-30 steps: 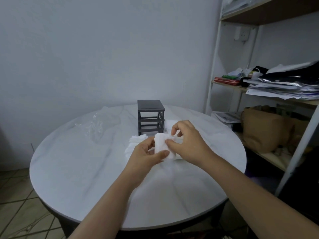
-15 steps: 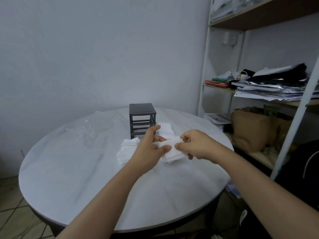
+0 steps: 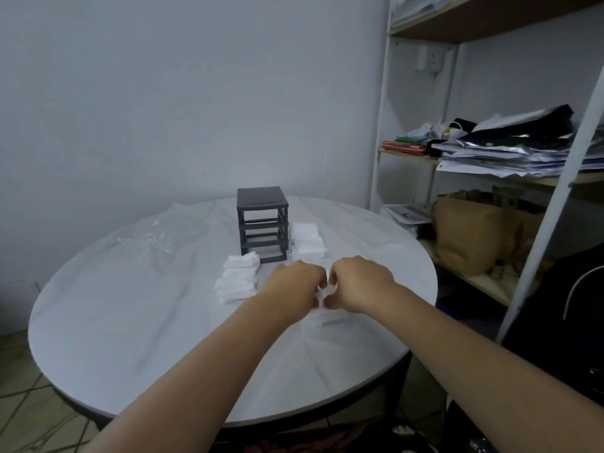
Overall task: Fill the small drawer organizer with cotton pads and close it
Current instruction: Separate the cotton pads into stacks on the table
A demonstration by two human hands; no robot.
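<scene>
One clear bag (image 3: 153, 243) lies at the desk's (image 3: 130, 322) ten o'clock, out of the way. The left heap (image 3: 238, 277) of pads sits at the organizer's (image 3: 263, 223) seven o'clock, just beside it and probably staged within reach. The organizer stands upright past the desk's centre, toward twelve, its front slots facing the person; I cannot make out any drawers. At its six o'clock the left hand (image 3: 295, 282) and right hand (image 3: 359, 282) meet knuckle to knuckle, both curled and pinching one white wad (image 3: 322, 294) between them, seemingly squaring it to fit a slot. The right heap (image 3: 307, 240) rests at the organizer's four o'clock.
</scene>
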